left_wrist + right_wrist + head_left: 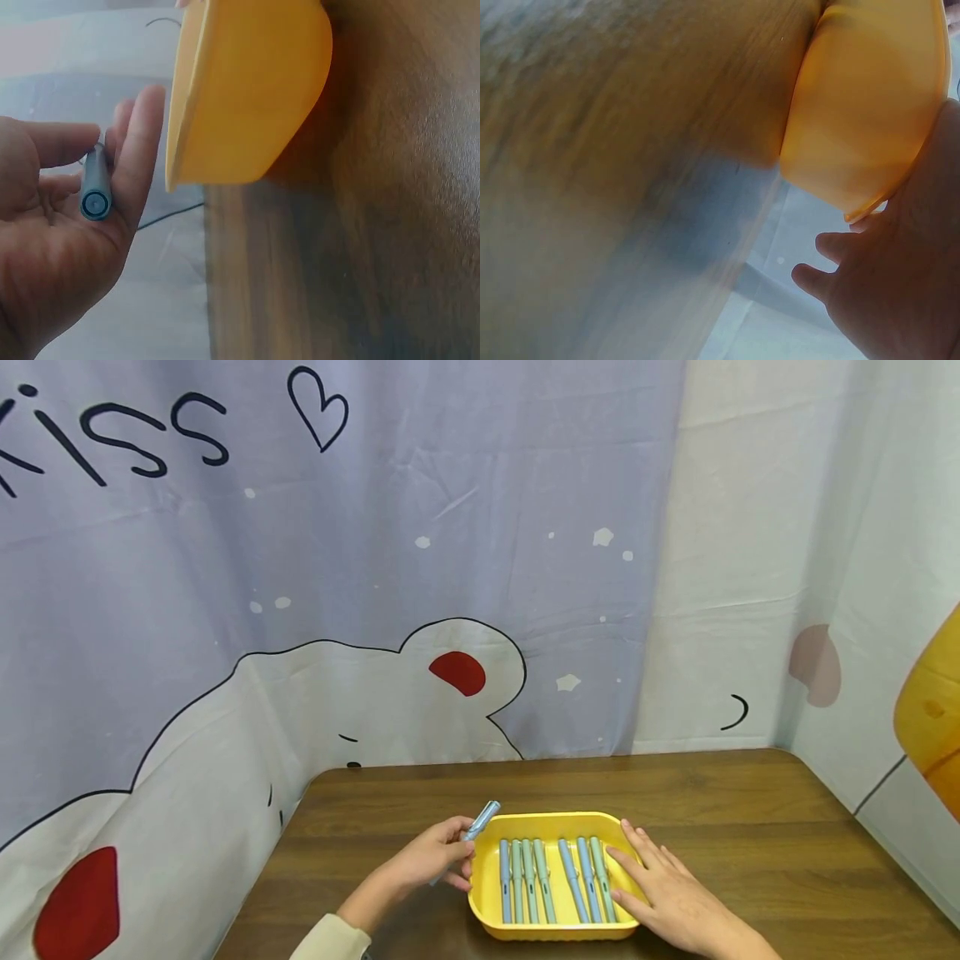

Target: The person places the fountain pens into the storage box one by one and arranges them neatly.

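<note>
My left hand [435, 857] pinches a light blue pen [483, 819] between thumb and fingers, just off the left rim of a yellow plastic tray [558, 933]. In the left wrist view that pen [95, 187] points its round end at the camera. Inside the tray lie two side-by-side rows of blue and green pens: a left group [530, 878] and a right group [587, 878]. My right hand [667, 893] rests with spread, fairly straight fingers over the tray's right rim. The right wrist view shows the hand [907, 277] against the tray's outer wall [862, 97].
The tray stands near the front of a brown wooden table [720, 810]. Behind the table and at both sides hangs a curtain [570, 610] printed with cartoon figures and lettering.
</note>
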{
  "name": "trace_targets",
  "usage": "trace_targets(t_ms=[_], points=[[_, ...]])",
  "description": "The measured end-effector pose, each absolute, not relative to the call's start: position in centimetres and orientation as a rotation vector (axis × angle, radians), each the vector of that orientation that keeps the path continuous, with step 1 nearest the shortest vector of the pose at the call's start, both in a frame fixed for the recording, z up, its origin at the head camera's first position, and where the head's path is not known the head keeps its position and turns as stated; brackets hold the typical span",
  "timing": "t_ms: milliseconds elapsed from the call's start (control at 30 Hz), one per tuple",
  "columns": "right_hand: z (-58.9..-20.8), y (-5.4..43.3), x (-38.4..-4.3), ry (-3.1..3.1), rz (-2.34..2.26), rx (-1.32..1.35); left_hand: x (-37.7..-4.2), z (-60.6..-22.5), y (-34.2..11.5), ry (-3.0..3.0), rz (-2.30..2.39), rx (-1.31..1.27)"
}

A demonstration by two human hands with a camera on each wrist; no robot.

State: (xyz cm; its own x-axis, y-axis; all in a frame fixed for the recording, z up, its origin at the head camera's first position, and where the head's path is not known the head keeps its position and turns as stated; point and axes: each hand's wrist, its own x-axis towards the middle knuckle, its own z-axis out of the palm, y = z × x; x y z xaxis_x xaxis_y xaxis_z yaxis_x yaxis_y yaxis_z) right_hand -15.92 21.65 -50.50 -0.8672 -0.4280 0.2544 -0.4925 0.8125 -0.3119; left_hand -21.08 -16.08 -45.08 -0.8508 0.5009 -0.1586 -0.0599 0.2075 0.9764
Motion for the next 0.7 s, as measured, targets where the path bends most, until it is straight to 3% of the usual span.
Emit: trace_targets(t_ms=[700], points=[[-50.5,21.6,-15.9,-2.836,0.537,0.715,-20.0,-44.4,-12.3,2.139,1.689,0.397]])
